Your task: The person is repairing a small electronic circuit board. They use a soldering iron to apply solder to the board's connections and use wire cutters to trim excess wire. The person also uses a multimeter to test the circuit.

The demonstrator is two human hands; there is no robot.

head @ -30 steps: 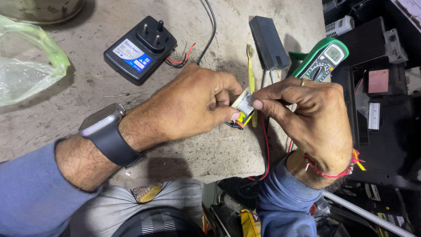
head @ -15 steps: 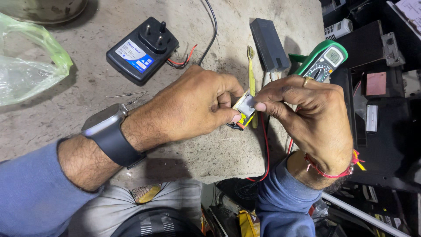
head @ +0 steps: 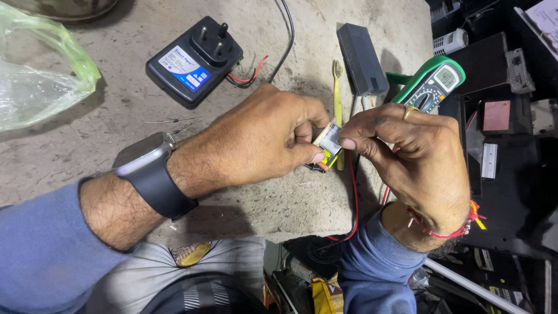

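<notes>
The small silver pouch cell [head: 329, 139] with its yellow-taped edge sits pinched between your two hands, just above the front edge of the tabletop [head: 279, 203]. Your left hand [head: 256, 142] has its fingers clenched around the cell's lower end, thumb pressed on the yellow strip, and your right hand [head: 415, 157] grips the upper corner between thumb and forefinger. A soft pouch like this looks easy to dent or puncture, so a hard squeeze or a fingernail digging in could damage it, and bending it between two grips would strain the tabs. The red wire [head: 353, 192] runs from under the cell down over the tabletop edge; a tug there could tear the lead off, and I cannot tell whether its bare end is insulated, so a touch against the other terminal could short the cell. The ring on your right hand is near those contacts too. The yellow toothbrush [head: 337, 99] lies just behind the cell. The green multimeter [head: 431, 86] rests right behind your right hand at the tabletop's side, where a backward nudge could push it off. Farther away lie the black box [head: 361, 58], the black plug adapter [head: 195, 61] with its loose red and black leads, and the green plastic bag [head: 40, 70].
</notes>
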